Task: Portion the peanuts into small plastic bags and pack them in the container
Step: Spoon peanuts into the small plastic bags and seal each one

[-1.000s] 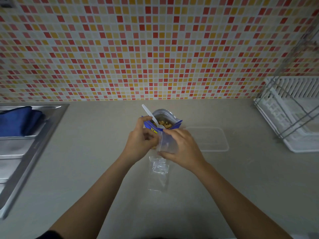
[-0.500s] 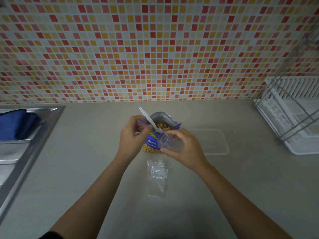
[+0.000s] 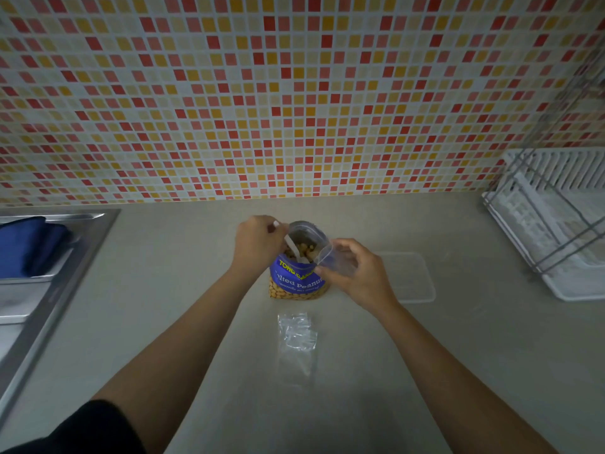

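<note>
An open blue bag of salted peanuts (image 3: pixel 296 281) stands upright on the counter in the middle. My left hand (image 3: pixel 257 242) grips the handle of a white plastic spoon (image 3: pixel 292 248), whose bowl is down among the peanuts in the bag's mouth. My right hand (image 3: pixel 358 273) holds a small clear plastic bag (image 3: pixel 330 255) open beside the peanut bag's right rim. A pile of spare clear bags (image 3: pixel 297 337) lies flat on the counter in front. A clear plastic container (image 3: pixel 414 278) sits to the right, behind my right hand.
A steel sink (image 3: pixel 42 290) with a blue cloth (image 3: pixel 29 245) lies at the left edge. A white dish rack with wire frame (image 3: pixel 556 221) stands at the right. The tiled wall closes off the back of the beige counter (image 3: pixel 163 273).
My left hand has shifted left and taken hold of the spoon's handle, tipping it into the peanuts. My right hand carried the small clear bag to the right of the peanut bag.
</note>
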`<state>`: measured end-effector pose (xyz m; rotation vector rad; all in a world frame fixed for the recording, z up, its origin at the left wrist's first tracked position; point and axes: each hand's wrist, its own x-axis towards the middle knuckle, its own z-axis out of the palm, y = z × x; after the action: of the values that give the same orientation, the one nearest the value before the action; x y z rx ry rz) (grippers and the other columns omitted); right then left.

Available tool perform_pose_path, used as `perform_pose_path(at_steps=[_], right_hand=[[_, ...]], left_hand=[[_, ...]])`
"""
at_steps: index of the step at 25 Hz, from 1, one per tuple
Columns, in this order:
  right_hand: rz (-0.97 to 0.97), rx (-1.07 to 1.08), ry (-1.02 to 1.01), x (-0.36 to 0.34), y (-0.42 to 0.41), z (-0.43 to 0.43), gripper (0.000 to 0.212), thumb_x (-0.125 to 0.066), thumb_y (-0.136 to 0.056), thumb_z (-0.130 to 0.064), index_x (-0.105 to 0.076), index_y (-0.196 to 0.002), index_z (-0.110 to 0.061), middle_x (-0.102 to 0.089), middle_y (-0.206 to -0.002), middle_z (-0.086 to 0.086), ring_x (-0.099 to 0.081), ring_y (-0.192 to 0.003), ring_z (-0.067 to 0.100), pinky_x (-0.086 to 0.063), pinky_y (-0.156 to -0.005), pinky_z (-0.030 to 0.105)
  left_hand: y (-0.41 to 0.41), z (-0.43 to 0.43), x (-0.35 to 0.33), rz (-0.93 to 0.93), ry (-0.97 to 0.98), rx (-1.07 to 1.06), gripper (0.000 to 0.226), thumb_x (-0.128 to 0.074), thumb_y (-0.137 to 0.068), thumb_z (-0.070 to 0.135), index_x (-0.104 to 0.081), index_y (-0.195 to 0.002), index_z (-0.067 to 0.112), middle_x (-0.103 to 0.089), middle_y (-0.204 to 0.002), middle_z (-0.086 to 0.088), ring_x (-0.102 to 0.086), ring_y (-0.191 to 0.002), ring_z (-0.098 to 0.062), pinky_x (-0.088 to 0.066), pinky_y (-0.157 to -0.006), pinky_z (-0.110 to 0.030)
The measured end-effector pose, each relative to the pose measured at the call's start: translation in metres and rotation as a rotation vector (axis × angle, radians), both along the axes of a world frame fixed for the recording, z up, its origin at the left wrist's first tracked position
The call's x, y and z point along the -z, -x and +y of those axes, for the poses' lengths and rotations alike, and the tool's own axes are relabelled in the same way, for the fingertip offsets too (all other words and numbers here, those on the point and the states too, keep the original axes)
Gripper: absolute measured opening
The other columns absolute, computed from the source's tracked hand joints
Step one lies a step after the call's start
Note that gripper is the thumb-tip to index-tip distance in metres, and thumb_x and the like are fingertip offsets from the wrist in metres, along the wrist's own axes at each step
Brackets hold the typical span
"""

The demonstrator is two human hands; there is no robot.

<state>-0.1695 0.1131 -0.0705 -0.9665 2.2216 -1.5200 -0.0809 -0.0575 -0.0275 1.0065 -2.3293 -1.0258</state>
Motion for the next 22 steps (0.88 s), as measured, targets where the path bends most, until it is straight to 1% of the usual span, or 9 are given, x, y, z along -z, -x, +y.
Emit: perform_pose_path(at_steps=[2, 4, 7, 9, 11, 14, 17, 20, 22], right_hand=[[-0.021, 0.002, -0.002, -0.002, 0.000, 0.001, 0.043, -0.083, -0.063, -0.033, -0.058, -0.098, -0.036, -0.063, -0.098, -0.021, -0.058, -0.095, -0.008, -0.044, -0.077, 0.005], [-0.033, 0.010, -0.001, -0.003, 0.002, 0.002, 0.046, -0.082, -0.064, -0.035, -0.059, -0.103, -0.032, -0.063, -0.100, -0.019, -0.058, -0.097, -0.004, -0.045, -0.079, 0.010], [-0.048, 0.015, -0.006, -0.004, 0.001, 0.002, 0.047, -0.082, -0.064, -0.035, -0.060, -0.105, -0.028, -0.065, -0.103, -0.013, -0.059, -0.098, 0.001, -0.047, -0.081, 0.017], [-0.056, 0.036, 0.002, -0.005, 0.001, 0.003, 0.048, -0.082, -0.064, -0.035, -0.061, -0.106, -0.027, -0.066, -0.103, -0.012, -0.061, -0.098, 0.003, -0.047, -0.081, 0.018], [-0.044, 0.064, 0.003, -0.008, 0.004, 0.004, 0.051, -0.082, -0.064, -0.036, -0.061, -0.109, -0.024, -0.065, -0.103, -0.012, -0.062, -0.095, 0.004, -0.046, -0.079, 0.018], [0.036, 0.072, -0.042, -0.014, 0.012, 0.007, 0.056, -0.082, -0.063, -0.036, -0.061, -0.113, -0.022, -0.063, -0.107, -0.010, -0.060, -0.092, 0.005, -0.044, -0.075, 0.014], [0.155, 0.042, -0.101, -0.019, 0.016, 0.005, 0.058, -0.082, -0.063, -0.037, -0.061, -0.114, -0.019, -0.063, -0.108, -0.007, -0.058, -0.093, 0.009, -0.045, -0.078, 0.019], [0.230, 0.021, -0.146, -0.022, 0.018, -0.006, 0.058, -0.084, -0.060, -0.037, -0.063, -0.110, -0.016, -0.065, -0.105, 0.000, -0.059, -0.092, 0.013, -0.044, -0.077, 0.020], [0.231, 0.014, -0.163, -0.025, 0.016, -0.014, 0.059, -0.084, -0.059, -0.038, -0.063, -0.110, -0.016, -0.066, -0.104, 0.001, -0.059, -0.091, 0.013, -0.043, -0.076, 0.020]], left_hand=[[-0.005, -0.001, 0.007, 0.078, -0.270, -0.186, 0.031, -0.056, -0.087, 0.020, -0.067, -0.062, 0.006, -0.068, -0.061, -0.012, -0.066, -0.066, -0.029, -0.057, -0.074, -0.038], [-0.005, -0.006, 0.010, 0.159, -0.472, -0.271, 0.026, -0.059, -0.086, 0.017, -0.067, -0.063, 0.008, -0.066, -0.059, -0.008, -0.065, -0.063, -0.025, -0.058, -0.077, -0.037], [-0.004, -0.009, 0.010, 0.217, -0.622, -0.293, 0.018, -0.060, -0.087, 0.012, -0.068, -0.085, -0.004, -0.062, -0.066, -0.011, -0.062, -0.053, -0.014, -0.058, -0.072, -0.030], [-0.003, -0.010, 0.012, 0.264, -0.707, -0.305, 0.017, -0.059, -0.088, 0.011, -0.065, -0.089, -0.006, -0.061, -0.071, -0.012, -0.061, -0.060, -0.014, -0.058, -0.065, -0.023], [-0.005, -0.014, 0.012, 0.320, -0.772, -0.339, 0.015, -0.059, -0.088, 0.011, -0.063, -0.085, -0.003, -0.059, -0.074, -0.012, -0.059, -0.066, -0.015, -0.057, -0.063, -0.021], [-0.009, -0.024, 0.015, 0.379, -0.803, -0.391, 0.016, -0.056, -0.090, 0.011, -0.060, -0.078, 0.001, -0.056, -0.073, -0.010, -0.056, -0.067, -0.014, -0.054, -0.067, -0.022], [-0.013, -0.033, 0.015, 0.437, -0.826, -0.404, 0.018, -0.055, -0.090, 0.011, -0.058, -0.075, 0.003, -0.052, -0.070, -0.008, -0.052, -0.062, -0.012, -0.052, -0.057, -0.015], [-0.013, -0.043, -0.001, 0.479, -0.823, -0.409, 0.012, -0.054, -0.091, 0.011, -0.060, -0.084, 0.002, -0.052, -0.073, -0.007, -0.052, -0.064, -0.011, -0.051, -0.053, -0.012], [-0.014, -0.049, -0.016, 0.521, -0.824, -0.403, 0.011, -0.054, -0.090, 0.010, -0.060, -0.092, 0.001, -0.054, -0.077, -0.007, -0.053, -0.066, -0.011, -0.051, -0.053, -0.012]])
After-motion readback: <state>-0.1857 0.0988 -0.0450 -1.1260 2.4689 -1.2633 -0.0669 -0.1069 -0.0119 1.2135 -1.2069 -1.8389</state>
